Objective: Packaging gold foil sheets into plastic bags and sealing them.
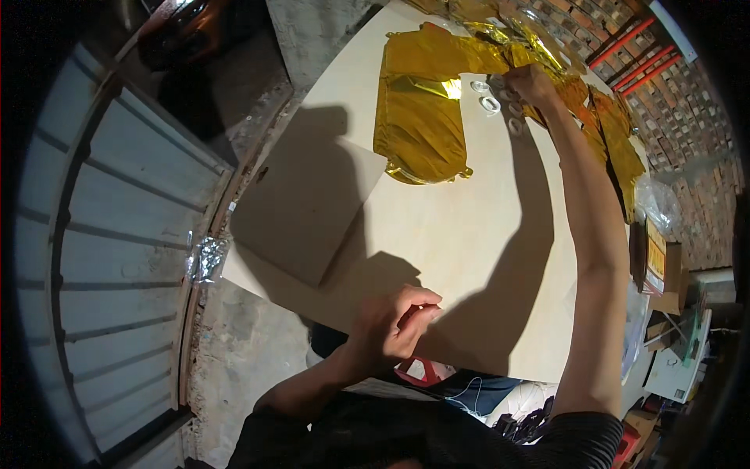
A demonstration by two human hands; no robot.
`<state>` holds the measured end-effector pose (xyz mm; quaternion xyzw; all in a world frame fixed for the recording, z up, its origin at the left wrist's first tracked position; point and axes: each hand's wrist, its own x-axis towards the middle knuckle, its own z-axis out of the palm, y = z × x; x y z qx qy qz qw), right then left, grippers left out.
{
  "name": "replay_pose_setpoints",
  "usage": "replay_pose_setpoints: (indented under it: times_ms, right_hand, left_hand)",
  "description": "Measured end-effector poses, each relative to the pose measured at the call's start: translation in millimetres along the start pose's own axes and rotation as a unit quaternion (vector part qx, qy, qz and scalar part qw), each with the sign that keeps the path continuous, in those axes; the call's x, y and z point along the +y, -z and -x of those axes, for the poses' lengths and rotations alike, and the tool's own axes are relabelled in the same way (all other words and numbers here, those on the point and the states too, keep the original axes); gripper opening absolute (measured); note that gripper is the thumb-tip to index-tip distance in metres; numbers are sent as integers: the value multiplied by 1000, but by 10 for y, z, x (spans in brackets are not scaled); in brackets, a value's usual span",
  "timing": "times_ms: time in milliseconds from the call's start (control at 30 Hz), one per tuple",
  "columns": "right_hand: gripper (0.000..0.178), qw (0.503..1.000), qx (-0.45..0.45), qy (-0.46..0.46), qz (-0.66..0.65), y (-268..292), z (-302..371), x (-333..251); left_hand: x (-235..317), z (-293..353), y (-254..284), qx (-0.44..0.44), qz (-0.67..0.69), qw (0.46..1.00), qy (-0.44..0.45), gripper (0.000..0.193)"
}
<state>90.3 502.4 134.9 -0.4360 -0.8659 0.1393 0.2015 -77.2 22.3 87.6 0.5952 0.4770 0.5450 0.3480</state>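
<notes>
A flat, uninflated gold foil balloon (422,133) lies on the pale wooden table (484,227), its upper part stretching right. At that right end is my right hand (531,84), arm reaching far out, fingers closed on the foil's edge; the fingertips are partly hidden. Just below it lie several small rings, like tape rolls, one of them a white ring (490,104). My left hand (394,324) hovers over the near table edge. Its thumb and forefinger are pressed together; anything between them is too small to make out.
More gold foil pieces (621,144) are heaped along the far right edge, with clear plastic (658,202) beside them. A flat board (312,211) lies at the table's left. Cardboard boxes (664,266) stand to the right. A ribbed metal door (129,227) is on the left.
</notes>
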Motion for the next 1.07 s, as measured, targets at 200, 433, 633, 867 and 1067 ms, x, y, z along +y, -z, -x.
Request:
replay_pose_setpoints:
  times_ms: [200,433,633,867,1067]
  right_hand:
    - [64,946,-78,-75,-305,345,191,302]
    - [62,960,64,-113,-249,774,740,-459]
    - [37,951,-44,-25,-306,1249,2561,-1587]
    - [17,809,-378,-236,-383,594,4909,-1899]
    - [22,918,-215,-217,-252,-450,5959,-1593]
  left_hand:
    - [-84,-28,-62,42,-20,998,-31,24]
    - [-123,35,-126,47,45,997,53,12]
    - [-20,106,-50,48,91,995,-9,16]
    - [236,605,-284,-130,-48,986,-97,10]
    - [-515,1050,-519,-407,-250,873,93,21]
